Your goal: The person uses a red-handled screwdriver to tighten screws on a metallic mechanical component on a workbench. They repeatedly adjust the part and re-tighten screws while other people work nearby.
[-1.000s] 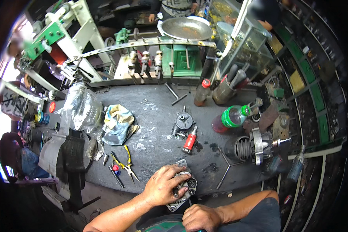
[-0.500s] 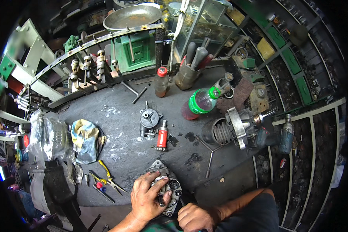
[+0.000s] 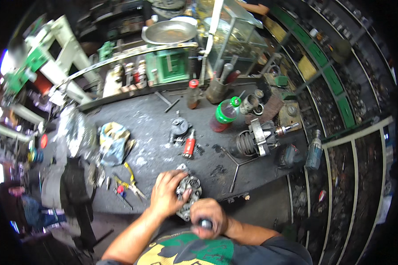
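My left hand (image 3: 164, 194) is wrapped over the left side of a grey cast-metal housing (image 3: 190, 183) with round bores and flanged ends. The housing stands at the bench's front edge, close to my body. My right hand (image 3: 209, 215) is a closed fist just right of the housing's lower end. It grips a tool (image 3: 205, 223) of which only a round, shiny end shows; the rest is hidden by the fingers. Beyond the housing lie a red air tool (image 3: 189, 147) with a metal tip and a round grey metal part with a lid (image 3: 179, 127).
On the bench are yellow-handled pliers (image 3: 130, 172), a crumpled rag (image 3: 114, 143), a three-armed wrench (image 3: 237, 165), a green-capped bottle (image 3: 225, 115), a large shafted metal assembly (image 3: 261, 139) and a cordless drill (image 3: 289, 157). A person (image 3: 31, 210) is at the lower left.
My view has shifted, showing more of my shirt and arms. My right fist has come up and turned, exposing the tool's round end. My left hand stays on the housing.
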A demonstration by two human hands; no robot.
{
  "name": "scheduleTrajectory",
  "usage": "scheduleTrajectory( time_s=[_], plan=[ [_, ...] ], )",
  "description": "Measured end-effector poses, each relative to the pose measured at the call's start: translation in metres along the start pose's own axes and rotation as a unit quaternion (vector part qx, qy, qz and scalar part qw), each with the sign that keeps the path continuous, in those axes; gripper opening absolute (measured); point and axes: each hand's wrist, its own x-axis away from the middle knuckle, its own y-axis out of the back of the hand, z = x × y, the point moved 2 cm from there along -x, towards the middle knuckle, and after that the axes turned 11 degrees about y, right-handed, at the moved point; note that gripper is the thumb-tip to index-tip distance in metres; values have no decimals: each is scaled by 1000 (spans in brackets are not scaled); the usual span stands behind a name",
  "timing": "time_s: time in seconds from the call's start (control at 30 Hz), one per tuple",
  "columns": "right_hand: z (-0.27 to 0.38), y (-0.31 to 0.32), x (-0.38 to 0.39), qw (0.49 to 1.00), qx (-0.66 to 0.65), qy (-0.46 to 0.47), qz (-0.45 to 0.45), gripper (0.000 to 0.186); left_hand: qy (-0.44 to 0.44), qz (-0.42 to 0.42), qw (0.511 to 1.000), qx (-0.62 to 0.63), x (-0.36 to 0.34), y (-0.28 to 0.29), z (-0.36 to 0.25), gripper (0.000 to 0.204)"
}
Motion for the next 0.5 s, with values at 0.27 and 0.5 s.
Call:
scheduleTrajectory(
  time_s=[0.27,0.5],
  plan=[
    [47,23,7,964,-168,90,-184,49,7,-26,998,-65,22,17,6,129],
    [24,55,-15,964,-151,3,-219,29,107,33,990,-85,70,-13,9,138]
  ],
)
